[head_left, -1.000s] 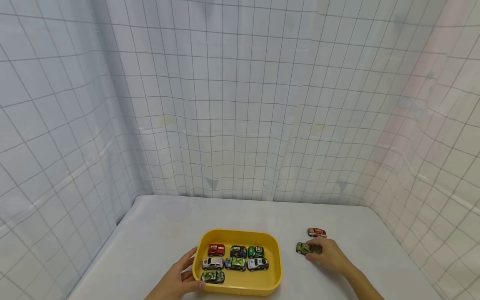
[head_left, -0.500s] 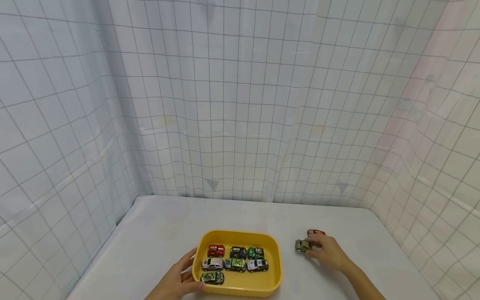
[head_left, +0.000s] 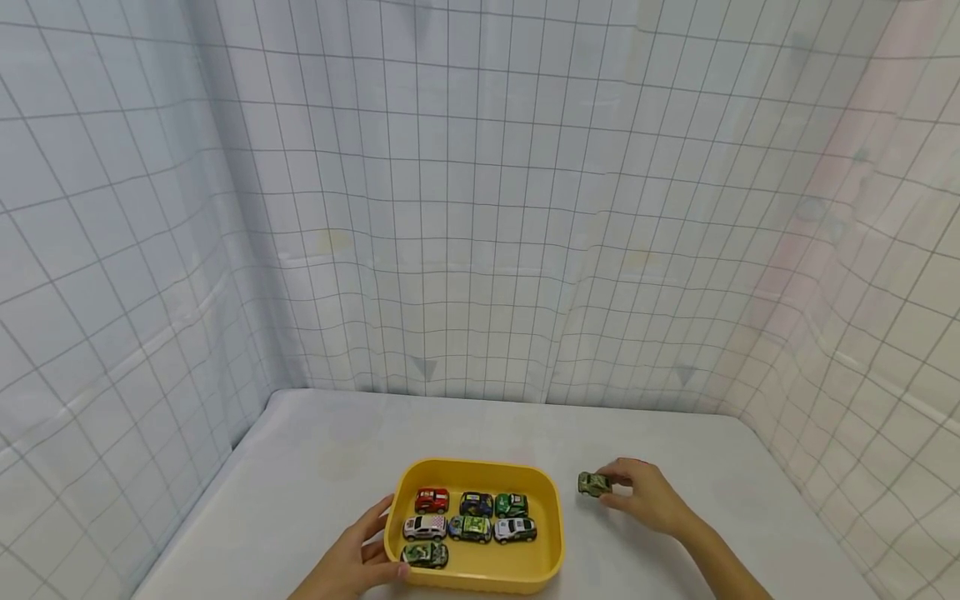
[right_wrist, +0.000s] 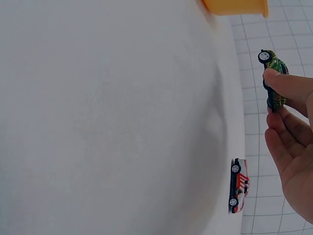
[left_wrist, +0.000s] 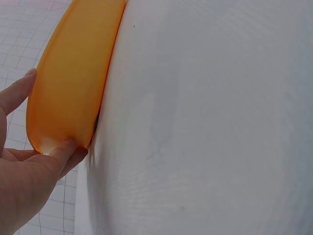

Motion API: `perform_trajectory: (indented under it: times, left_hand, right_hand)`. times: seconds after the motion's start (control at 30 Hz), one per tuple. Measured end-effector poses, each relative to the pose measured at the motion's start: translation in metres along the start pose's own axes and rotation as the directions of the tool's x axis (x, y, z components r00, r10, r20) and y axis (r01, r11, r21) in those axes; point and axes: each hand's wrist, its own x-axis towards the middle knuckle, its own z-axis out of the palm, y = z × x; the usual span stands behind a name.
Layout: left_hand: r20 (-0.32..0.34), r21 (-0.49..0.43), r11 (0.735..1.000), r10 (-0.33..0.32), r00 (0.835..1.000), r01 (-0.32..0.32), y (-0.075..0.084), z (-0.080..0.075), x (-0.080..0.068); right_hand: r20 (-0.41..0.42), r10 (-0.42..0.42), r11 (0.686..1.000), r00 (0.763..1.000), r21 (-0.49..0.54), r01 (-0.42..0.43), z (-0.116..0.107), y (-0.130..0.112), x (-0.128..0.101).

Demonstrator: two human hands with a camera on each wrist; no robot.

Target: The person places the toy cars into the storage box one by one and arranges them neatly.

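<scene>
Your right hand (head_left: 651, 498) pinches a green toy car (head_left: 593, 483) between thumb and fingertips, holding it lifted off the white surface (head_left: 315, 475), just to the right of the yellow tray (head_left: 551, 533) and apart from its rim. In the right wrist view that car (right_wrist: 273, 81) sits on its side in your fingers (right_wrist: 288, 85), wheels facing the camera, while a red and white car (right_wrist: 239, 185) lies on the surface below your palm. Your left hand (head_left: 352, 560) grips the tray's near left corner, thumb curled over the rim and fingers spread along the outer wall; the left wrist view shows the thumb (left_wrist: 63, 152) pressed against the orange-yellow wall (left_wrist: 73, 83). Inside the tray seven toy cars stand in rows, among them a red one (head_left: 432, 500) at the back left and a white one (head_left: 515, 529) at the right.
</scene>
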Motion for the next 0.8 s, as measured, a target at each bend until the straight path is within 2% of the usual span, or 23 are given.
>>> perform_trajectory:
  times: [0.3, 0.6, 0.8]
  left_hand:
    - [-0.026, 0.022, 0.999, -0.033, 0.999, 0.033, 0.0, 0.001, 0.002]
    - [-0.024, 0.026, 0.999, -0.033, 0.999, 0.034, 0.001, 0.001, 0.002]
    - [-0.037, 0.044, 0.998, -0.04, 0.998, 0.042, 0.001, 0.001, 0.003]
  right_hand:
    - [-0.02, -0.067, 0.998, 0.998, -0.003, 0.067, 0.007, -0.027, 0.008]
    - [-0.011, -0.085, 0.996, 0.996, 0.015, 0.086, 0.015, -0.055, 0.018]
    - [0.044, -0.116, 0.992, 0.992, 0.05, 0.113, 0.025, -0.072, 0.028]
